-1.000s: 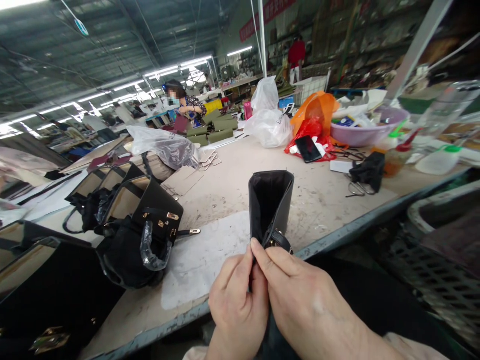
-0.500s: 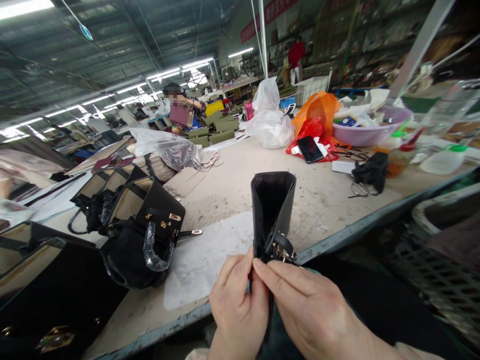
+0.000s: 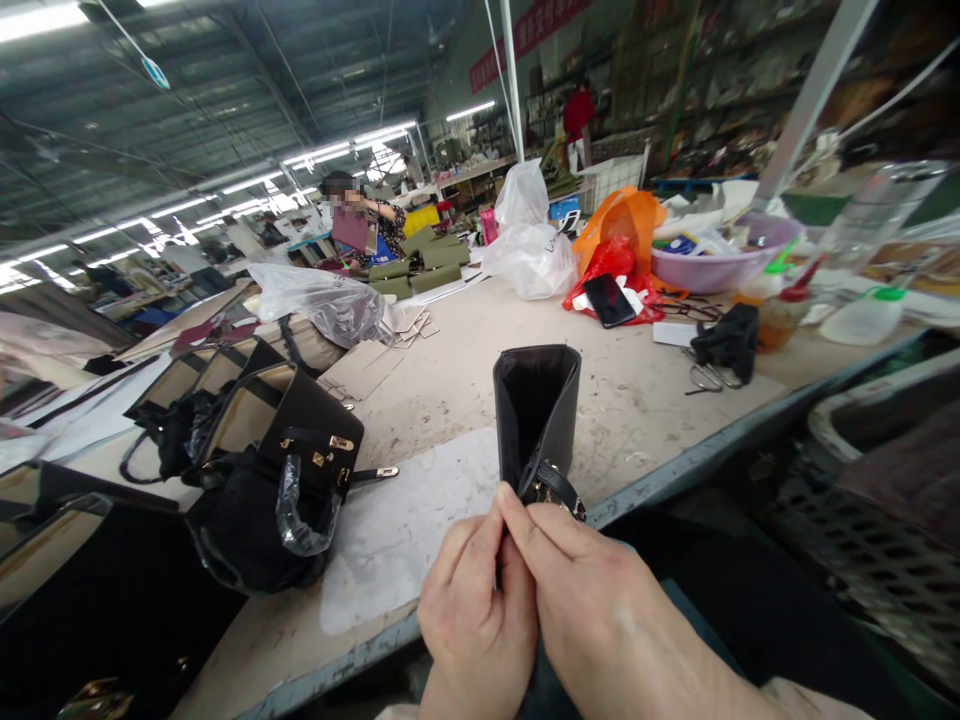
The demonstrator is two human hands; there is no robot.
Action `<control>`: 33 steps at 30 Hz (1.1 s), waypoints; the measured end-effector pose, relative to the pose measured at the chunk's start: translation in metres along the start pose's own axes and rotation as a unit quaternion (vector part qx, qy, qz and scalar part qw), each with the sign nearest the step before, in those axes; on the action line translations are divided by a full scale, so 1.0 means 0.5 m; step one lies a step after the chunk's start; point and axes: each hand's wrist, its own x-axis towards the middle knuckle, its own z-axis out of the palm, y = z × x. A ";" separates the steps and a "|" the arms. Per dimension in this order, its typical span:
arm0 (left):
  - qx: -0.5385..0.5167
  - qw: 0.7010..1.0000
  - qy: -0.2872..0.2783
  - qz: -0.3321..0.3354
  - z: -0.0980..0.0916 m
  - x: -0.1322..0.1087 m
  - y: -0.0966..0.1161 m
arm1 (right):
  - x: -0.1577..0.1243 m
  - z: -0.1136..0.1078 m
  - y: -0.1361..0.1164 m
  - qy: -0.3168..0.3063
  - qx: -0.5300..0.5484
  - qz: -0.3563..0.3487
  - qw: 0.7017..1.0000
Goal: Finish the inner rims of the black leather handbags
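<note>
Two hands at low center, nearly side by side, backs toward camera, digits meeting at the tips: left hand (image 3: 476, 610) and right hand (image 3: 604, 595) both pinch the near edge of one black bag (image 3: 556, 415), right forearm slanting in from lower right. Bag is mouth open, by the front edge of the counter (image 3: 450, 385); can't tell if it rests there. Its lower part is hidden behind the hands, some gripping fingers too. Lower right, one grey basket (image 3: 840, 570), cut off by frame. Left, black handbags (image 3: 112, 610), at least four, overlapping, no exact count; nearest runs out of frame. Right side: three squeeze bottles (image 3: 862, 322), one phone (image 3: 609, 301) on a red plastic bag (image 3: 621, 260), one orange bag (image 3: 634, 217), one purple basin (image 3: 697, 272), contents jumbled. Further: green pieces (image 3: 439, 252), number unclear. Back: one co-worker (image 3: 390, 225) with a maroon piece (image 3: 352, 232), one person in red (image 3: 578, 115).
</note>
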 end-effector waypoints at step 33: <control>-0.031 0.999 0.010 -0.005 0.002 -0.009 -0.013 | 0.003 -0.028 0.015 0.005 0.100 -0.002 0.995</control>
